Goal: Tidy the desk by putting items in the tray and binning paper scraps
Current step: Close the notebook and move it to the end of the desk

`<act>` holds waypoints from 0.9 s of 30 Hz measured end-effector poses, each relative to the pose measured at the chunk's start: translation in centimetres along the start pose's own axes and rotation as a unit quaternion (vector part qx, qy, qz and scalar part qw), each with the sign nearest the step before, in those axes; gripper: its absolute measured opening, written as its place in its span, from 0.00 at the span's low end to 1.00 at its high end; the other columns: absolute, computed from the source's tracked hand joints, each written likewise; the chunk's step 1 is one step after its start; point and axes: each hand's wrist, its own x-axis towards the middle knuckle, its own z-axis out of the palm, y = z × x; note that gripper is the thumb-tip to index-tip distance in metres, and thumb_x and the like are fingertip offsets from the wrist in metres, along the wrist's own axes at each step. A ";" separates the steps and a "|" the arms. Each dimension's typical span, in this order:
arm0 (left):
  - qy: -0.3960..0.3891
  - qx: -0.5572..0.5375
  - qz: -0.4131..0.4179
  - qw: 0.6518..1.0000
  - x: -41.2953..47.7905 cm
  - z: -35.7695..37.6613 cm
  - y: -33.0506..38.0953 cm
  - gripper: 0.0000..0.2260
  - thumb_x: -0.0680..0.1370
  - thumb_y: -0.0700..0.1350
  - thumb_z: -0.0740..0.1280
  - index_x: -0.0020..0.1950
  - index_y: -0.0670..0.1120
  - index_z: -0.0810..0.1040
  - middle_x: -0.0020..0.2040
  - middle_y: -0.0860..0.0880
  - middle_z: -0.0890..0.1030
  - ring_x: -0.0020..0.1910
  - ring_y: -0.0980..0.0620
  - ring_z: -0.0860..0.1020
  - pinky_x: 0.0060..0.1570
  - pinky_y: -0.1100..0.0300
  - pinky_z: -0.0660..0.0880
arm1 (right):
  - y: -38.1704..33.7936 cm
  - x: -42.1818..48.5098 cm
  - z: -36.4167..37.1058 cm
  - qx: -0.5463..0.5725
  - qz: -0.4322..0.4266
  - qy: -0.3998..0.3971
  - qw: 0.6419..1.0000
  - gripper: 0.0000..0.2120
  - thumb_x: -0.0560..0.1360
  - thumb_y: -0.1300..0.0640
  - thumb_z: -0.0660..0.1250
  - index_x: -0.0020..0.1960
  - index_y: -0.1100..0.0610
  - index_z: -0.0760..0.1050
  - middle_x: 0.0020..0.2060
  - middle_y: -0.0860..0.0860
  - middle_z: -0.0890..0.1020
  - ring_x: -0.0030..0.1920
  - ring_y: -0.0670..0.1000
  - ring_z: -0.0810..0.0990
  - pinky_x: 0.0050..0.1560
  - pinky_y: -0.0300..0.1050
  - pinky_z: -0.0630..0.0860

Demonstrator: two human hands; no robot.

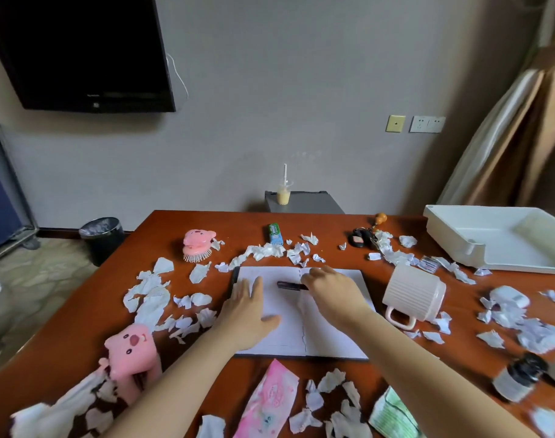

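An open notebook [289, 327] lies in the middle of the red-brown desk [405, 368]. My left hand [249, 311] rests flat on its left page, fingers spread. My right hand [330, 287] is over the right page, its fingers closed on the end of a dark pen [287, 285] that lies across the fold. White paper scraps [153, 295] are strewn all over the desk. A white tray [503, 241] stands at the far right edge. A black bin [102, 238] stands on the floor beyond the desk's left corner.
A white ribbed mug [415, 294] lies on its side right of the notebook. A pink hairbrush [198, 245], green gum pack [275, 233] and keys [366, 237] sit at the back. A pink plush [132, 355], pink tissue pack [270, 403] and dark-capped bottle [519, 376] lie near me.
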 end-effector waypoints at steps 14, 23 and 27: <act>0.016 0.036 -0.008 0.999 -0.3 2.3 -0.8 0.35 0.80 0.62 0.49 0.78 0.44 0.39 0.78 0.39 0.39 0.76 0.40 0.37 0.75 0.48 0.46 | -1.2 0.3 2.7 0.246 0.219 -0.004 0.944 0.13 0.74 0.66 0.59 0.56 0.59 0.78 0.51 0.58 0.81 0.48 0.60 0.80 0.46 0.50 0.80; 0.013 -0.059 -0.025 0.998 0.2 0.5 -0.3 0.36 0.76 0.61 0.62 0.77 0.46 0.53 0.78 0.45 0.49 0.76 0.36 0.45 0.71 0.42 0.57 | -2.3 -0.6 1.6 0.249 0.201 -0.030 0.947 0.10 0.74 0.64 0.62 0.51 0.65 0.79 0.39 0.56 0.72 0.40 0.55 0.70 0.30 0.39 0.62; 0.107 -0.174 -0.069 0.976 0.3 -0.9 -0.7 0.37 0.71 0.52 0.72 0.75 0.42 0.59 0.75 0.42 0.57 0.72 0.43 0.62 0.64 0.52 0.68 | -2.6 -0.9 1.3 0.251 0.202 -0.044 0.946 0.12 0.73 0.64 0.63 0.54 0.65 0.79 0.40 0.56 0.72 0.40 0.56 0.70 0.33 0.40 0.65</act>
